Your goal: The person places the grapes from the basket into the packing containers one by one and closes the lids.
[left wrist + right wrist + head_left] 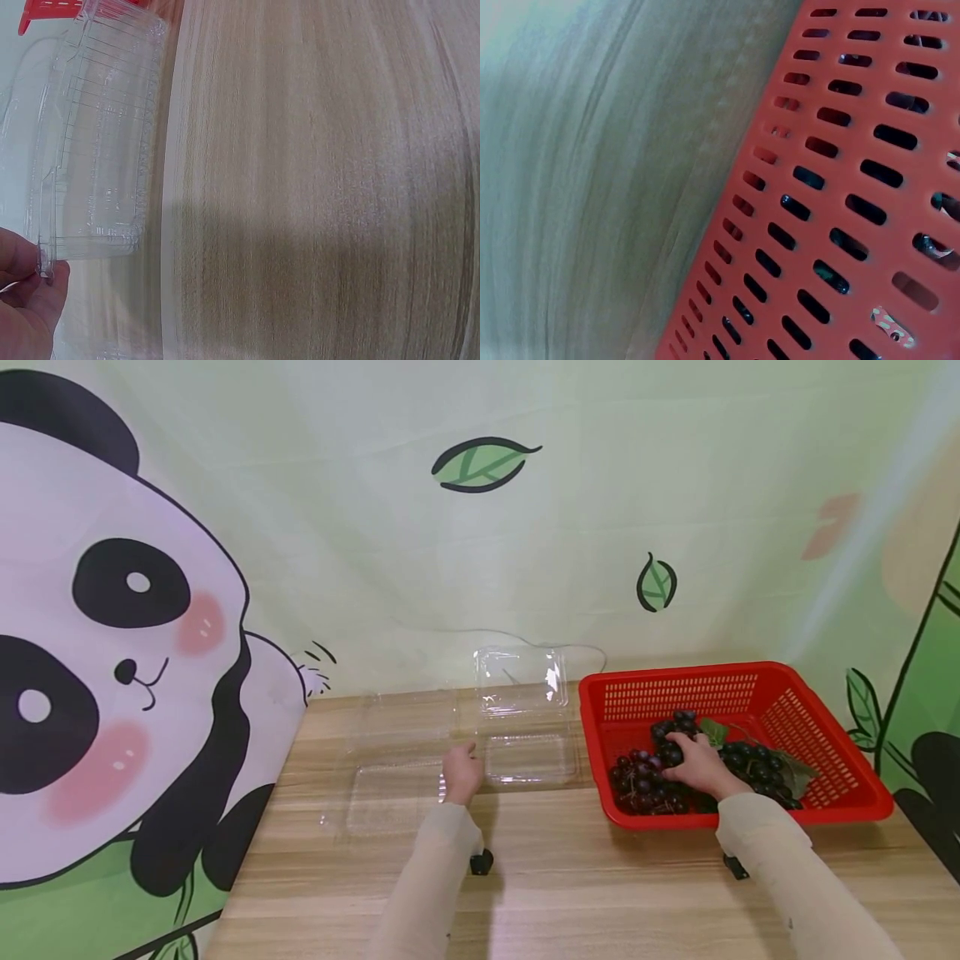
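My left hand [462,772] pinches the rim corner of a clear plastic clamshell box [528,756] between thumb and fingers, as the left wrist view shows. That box [105,150] stands with its lid [521,681] folded back towards the wall. Inside the red basket [738,818], my right hand [701,766] grips a bunch of dark grapes [672,752], fingers and thumb bent over it. Reddish-purple grapes [641,785] lie to its left and black grapes [752,764] to its right. The basket wall hides the right hand from the right wrist view.
A second clear plastic box [393,797], also with its lid back, is left of my left hand. Green leaves [714,731] lie among the grapes. The wooden table [555,877] meets a printed cloth wall [375,527] behind. A thin cord [517,637] runs along that cloth.
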Tool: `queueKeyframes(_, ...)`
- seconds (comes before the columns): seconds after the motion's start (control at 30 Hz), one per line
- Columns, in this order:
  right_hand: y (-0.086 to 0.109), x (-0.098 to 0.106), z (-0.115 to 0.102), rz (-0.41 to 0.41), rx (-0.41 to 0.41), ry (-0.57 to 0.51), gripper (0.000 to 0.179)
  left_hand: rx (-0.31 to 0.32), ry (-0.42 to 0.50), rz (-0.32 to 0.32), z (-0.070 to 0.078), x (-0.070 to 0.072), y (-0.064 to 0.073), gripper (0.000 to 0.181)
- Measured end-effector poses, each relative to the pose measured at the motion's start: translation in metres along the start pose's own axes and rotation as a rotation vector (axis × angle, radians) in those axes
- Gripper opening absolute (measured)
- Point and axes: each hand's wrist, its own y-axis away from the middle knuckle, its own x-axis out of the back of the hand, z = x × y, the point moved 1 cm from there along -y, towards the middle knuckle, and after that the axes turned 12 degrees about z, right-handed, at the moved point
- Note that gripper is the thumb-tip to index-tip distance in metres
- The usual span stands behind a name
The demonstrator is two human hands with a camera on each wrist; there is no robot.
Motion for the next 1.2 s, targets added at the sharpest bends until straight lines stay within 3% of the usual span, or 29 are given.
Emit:
queueKeyframes(0.07,0.0,0.0,0.0,0.005,-0.007,0.003,0.066,0.031,0.011,-0.012,0.0,-0.002,0.0,0.045)
queueKeyframes(0.17,0.001,0.0,-0.001,0.023,-0.014,0.009,0.066,0.097,0.023,-0.102,0.04,0.04,0.015,0.044)
queueKeyframes(0.3,0.002,0.0,-0.002,0.044,-0.019,0.01,0.067,0.092,0.03,-0.108,0.065,0.068,0.028,0.04)
queueKeyframes(0.67,0.005,0.002,-0.003,0.101,0.016,0.045,0.058,0.119,0.06,-0.109,0.063,0.067,0.027,0.042)
queueKeyframes(1.2,0.003,0.0,-0.001,0.087,0.008,0.031,0.043,0.131,0.061,-0.094,0.063,0.065,0.027,0.04)
